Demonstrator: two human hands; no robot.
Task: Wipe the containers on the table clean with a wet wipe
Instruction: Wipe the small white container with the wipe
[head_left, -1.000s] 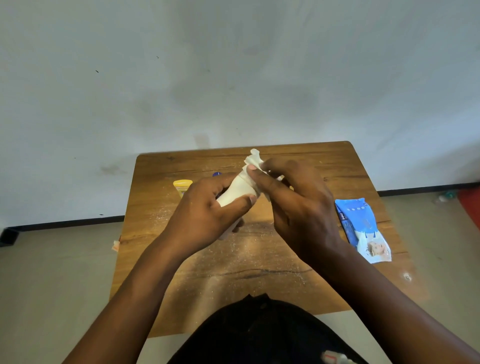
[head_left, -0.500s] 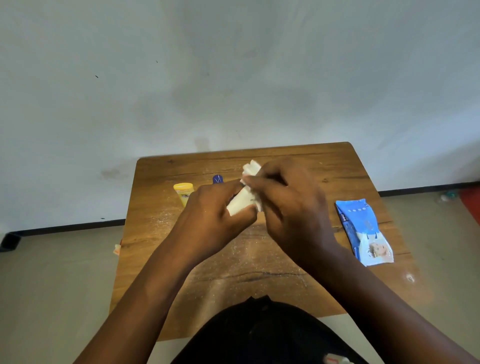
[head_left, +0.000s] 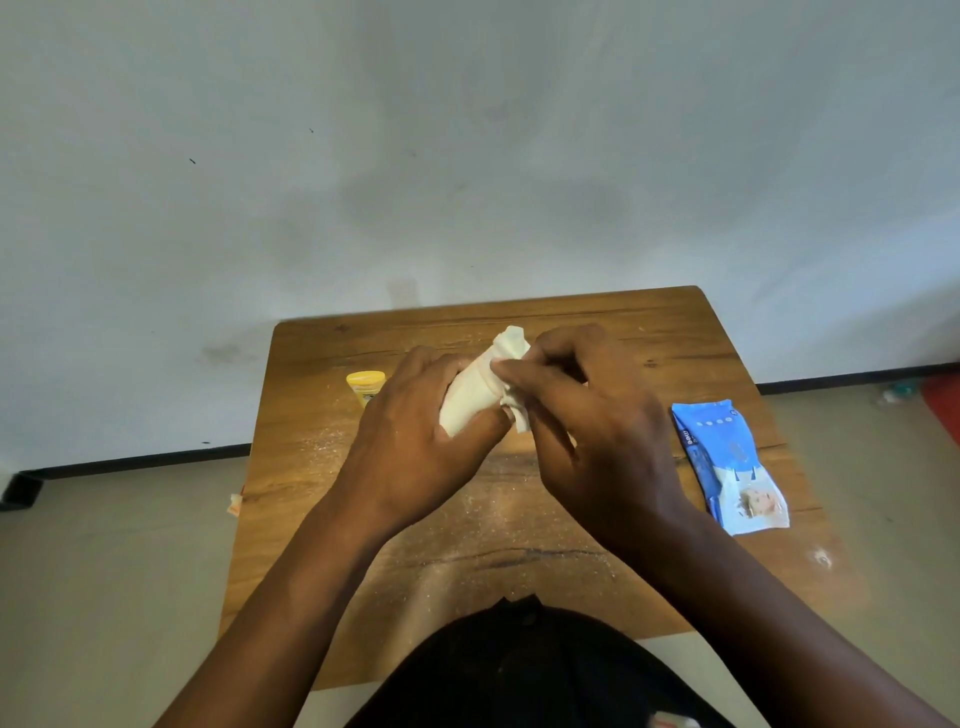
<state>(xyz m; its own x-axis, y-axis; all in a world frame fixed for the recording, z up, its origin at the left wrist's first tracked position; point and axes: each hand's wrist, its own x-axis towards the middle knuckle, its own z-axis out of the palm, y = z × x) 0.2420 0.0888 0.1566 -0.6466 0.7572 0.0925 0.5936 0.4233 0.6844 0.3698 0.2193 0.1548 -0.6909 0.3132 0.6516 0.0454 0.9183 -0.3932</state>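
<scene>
Above the middle of the wooden table (head_left: 467, 530), my left hand (head_left: 415, 441) grips a cream-white container (head_left: 467, 400), its far end tilted away from me. My right hand (head_left: 587, 431) holds a white wet wipe (head_left: 511, 345) wrapped round the container's upper end, fingers pinching it against the side. A yellow-capped container (head_left: 366, 384) stands on the table behind my left hand, partly hidden by it.
A blue and white wet wipe pack (head_left: 727, 465) lies flat near the table's right edge. Pale dust is scattered over the tabletop. A white wall rises right behind the table. A small scrap (head_left: 235, 503) lies on the floor by the left edge.
Both hands kept hold of the container and wipe, and my right hand shifted the wipe along the container's upper end. A blue cap seen behind the hands earlier is now hidden.
</scene>
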